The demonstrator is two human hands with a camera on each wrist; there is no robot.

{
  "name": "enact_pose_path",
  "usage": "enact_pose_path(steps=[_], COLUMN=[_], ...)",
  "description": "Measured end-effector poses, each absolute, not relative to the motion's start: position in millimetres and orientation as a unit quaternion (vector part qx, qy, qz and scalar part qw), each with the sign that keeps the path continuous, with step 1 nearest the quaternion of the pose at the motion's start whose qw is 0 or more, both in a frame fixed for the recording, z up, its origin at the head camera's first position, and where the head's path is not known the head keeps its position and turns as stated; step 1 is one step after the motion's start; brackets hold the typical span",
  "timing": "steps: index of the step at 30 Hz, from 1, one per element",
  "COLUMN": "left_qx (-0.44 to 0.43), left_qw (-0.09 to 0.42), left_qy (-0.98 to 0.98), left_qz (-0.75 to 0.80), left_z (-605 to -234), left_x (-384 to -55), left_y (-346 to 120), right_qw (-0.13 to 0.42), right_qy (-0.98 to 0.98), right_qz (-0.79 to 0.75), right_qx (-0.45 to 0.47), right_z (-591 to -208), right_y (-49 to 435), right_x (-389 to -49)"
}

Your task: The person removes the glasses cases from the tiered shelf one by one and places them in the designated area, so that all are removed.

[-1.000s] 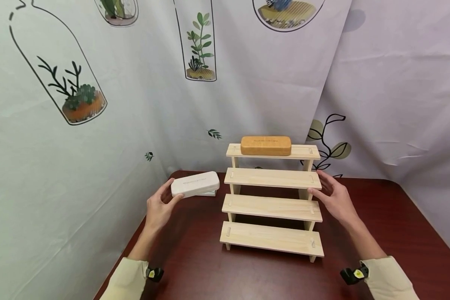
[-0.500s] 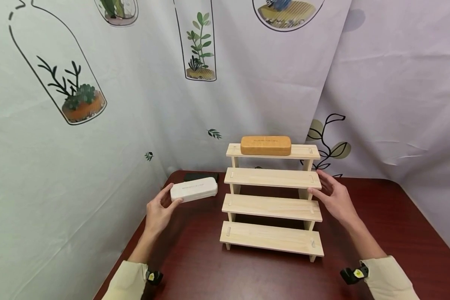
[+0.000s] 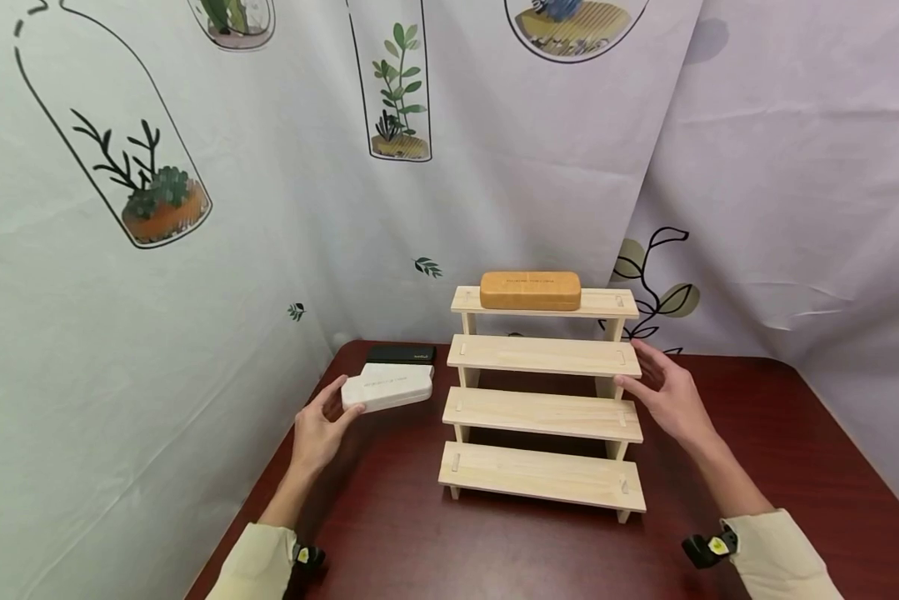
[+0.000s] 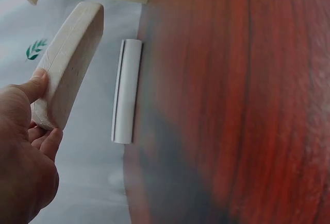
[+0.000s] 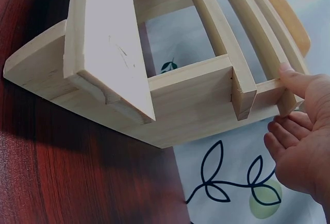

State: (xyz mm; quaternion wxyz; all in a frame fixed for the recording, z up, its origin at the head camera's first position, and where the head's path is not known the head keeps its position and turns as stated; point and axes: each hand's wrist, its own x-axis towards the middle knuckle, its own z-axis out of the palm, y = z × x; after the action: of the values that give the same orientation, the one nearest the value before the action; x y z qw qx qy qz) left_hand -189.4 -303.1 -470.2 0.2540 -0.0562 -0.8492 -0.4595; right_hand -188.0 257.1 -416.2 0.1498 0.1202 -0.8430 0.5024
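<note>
My left hand (image 3: 317,429) pinches a white glasses case (image 3: 387,393) by its left end, thumb on the near side. In the left wrist view this case (image 4: 69,64) is tilted and held up off the table. Just behind it lie a second white case (image 3: 398,370), partly covered from sight, and a black case (image 3: 401,355). My right hand (image 3: 670,396) grips the right end of the second-highest step of a pale wooden stepped display stand (image 3: 542,414). In the right wrist view the thumb (image 5: 295,80) lies against the step's end, fingers curled below.
A tan glasses case (image 3: 530,291) rests on the stand's top step. The stand is on a dark red wooden table (image 3: 389,517). A pale cloth (image 3: 269,208) printed with plants in bottles hangs close behind the table and along its left side.
My left hand has drawn the white case a little toward me and down, uncovering the black case and the second white case behind it. My right hand has stayed on the stand.
</note>
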Motion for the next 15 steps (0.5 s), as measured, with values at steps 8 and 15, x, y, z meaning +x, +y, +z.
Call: enact_pose_path(steps=[8, 15], left_qx=[-0.035, -0.031], left_qw=[0.24, 0.229], left_qy=[-0.855, -0.861], left_qz=[-0.457, -0.453], left_z=[-480.9, -486.2], left_x=[-192.2, -194.0], left_y=[-307.8, -309.8], right_qw=[0.149, 0.156], right_qy=[-0.842, -0.84], right_qz=[0.505, 0.507], right_qx=[0.117, 0.117], right_z=[-417.1, -417.8], right_y=[256.8, 256.0], right_x=[-187.8, -188.6])
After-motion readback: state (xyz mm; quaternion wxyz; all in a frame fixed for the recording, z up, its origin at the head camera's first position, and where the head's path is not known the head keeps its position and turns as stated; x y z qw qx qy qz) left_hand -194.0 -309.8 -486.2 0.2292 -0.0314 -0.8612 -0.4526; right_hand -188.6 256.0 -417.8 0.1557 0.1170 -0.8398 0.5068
